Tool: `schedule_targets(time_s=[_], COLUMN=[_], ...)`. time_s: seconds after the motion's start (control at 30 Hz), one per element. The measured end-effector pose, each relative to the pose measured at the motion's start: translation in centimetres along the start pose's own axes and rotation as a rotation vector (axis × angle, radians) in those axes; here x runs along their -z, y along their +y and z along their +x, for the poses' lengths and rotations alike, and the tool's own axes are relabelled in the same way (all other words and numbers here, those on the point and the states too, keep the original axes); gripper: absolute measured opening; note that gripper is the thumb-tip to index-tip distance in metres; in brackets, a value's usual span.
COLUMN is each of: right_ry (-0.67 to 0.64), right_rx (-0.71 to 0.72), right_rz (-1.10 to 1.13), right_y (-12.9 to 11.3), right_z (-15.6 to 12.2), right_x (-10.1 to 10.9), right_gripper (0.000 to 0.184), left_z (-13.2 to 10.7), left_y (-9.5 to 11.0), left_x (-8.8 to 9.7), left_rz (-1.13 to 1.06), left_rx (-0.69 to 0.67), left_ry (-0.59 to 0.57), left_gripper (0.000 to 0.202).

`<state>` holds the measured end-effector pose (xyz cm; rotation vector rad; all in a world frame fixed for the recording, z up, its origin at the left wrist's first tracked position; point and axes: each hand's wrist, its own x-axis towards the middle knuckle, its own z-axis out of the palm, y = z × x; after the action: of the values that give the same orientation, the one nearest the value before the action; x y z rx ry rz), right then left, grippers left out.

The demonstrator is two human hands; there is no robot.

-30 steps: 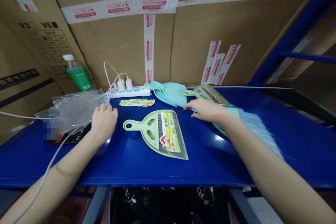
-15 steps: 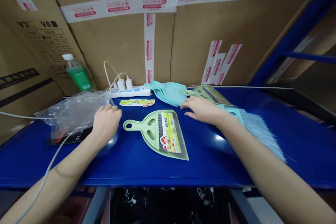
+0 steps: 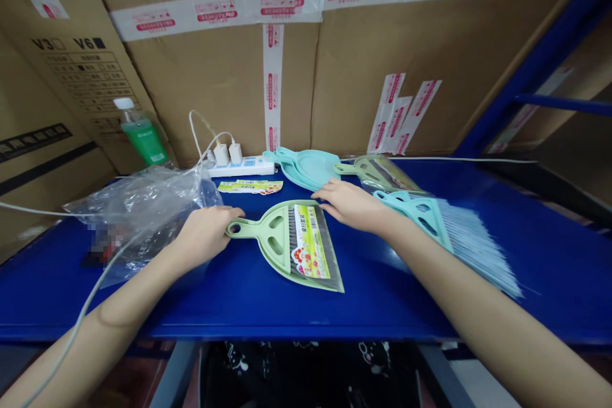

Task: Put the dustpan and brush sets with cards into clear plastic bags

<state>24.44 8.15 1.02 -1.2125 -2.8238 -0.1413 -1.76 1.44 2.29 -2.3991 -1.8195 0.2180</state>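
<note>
A light green dustpan (image 3: pixel 249 229) with a small brush nested in it lies on the blue table, its handle pointing left. A yellow-green paper label (image 3: pixel 312 242) sits across the brush's dark bristles. My left hand (image 3: pixel 206 237) is closed on the handle's ring end, thumb hidden. At the dustpan's far right corner hovers my right hand (image 3: pixel 351 204), fingers stretched and slightly apart, holding nothing. Right of it, partly behind my forearm, lies a turquoise brush (image 3: pixel 442 220) with pale blue bristles. Turquoise dustpans (image 3: pixel 313 169) lie beyond my right fingers.
A second green dustpan set (image 3: pixel 377 172) in clear wrapping lies behind my right hand. Crumpled clear plastic (image 3: pixel 148 201) covers the left side. A power strip (image 3: pixel 251 167) with chargers, loose labels (image 3: pixel 251 187) and a green bottle (image 3: pixel 146 140) stand toward the cardboard wall (image 3: pixel 215 76).
My left hand has come off the plastic and moved right onto the dustpan handle. My right hand has shifted left and nearer, toward the dustpan's corner. The plastic has spread over the phone.
</note>
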Motion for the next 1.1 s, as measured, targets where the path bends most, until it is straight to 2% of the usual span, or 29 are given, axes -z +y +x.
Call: schedule_targets(time_s=[0.27,0.47,0.7,0.8,0.9,1.0,1.1], right_ry=[0.040,0.072,0.076,0.094,0.127,0.150,0.115], right_rx=[-0.025,-0.098,-0.138,-0.145,-0.145,-0.156,-0.210], right_rz=[0.116,0.188,0.279,0.307,0.343,0.402,0.515], right_y=[-0.1,-0.1,0.2,0.3,0.5,0.8,0.9], right_z=[0.3,0.6,0.8,0.8,0.8,0.9,0.9], right_x=[-1.1,-1.5,-1.6,-1.6,-1.6,-1.7,-1.7], right_gripper=[0.029,0.022,0.020,0.021,0.022,0.022,0.022], left_z=[-0.3,-0.3,-0.6,-0.7,-0.5,-0.4,-0.4], left_y=[-0.1,-0.4,-0.4,-0.3,-0.1,0.2,0.3], left_x=[0.1,-0.3,-0.6,-0.8,-0.7,-0.3,-0.1], left_rz=[-0.079,-0.206,-0.417,-0.433,-0.370,-0.277,-0.200], left_rx=[-0.056,-0.144,-0.159,-0.152,-0.138,-0.126,-0.107], left_ry=[-0.058,-0.031,-0.025,-0.020,0.001,-0.030,-0.052], left_gripper=[0.043,0.032,0.060,0.066,0.054,0.040,0.037])
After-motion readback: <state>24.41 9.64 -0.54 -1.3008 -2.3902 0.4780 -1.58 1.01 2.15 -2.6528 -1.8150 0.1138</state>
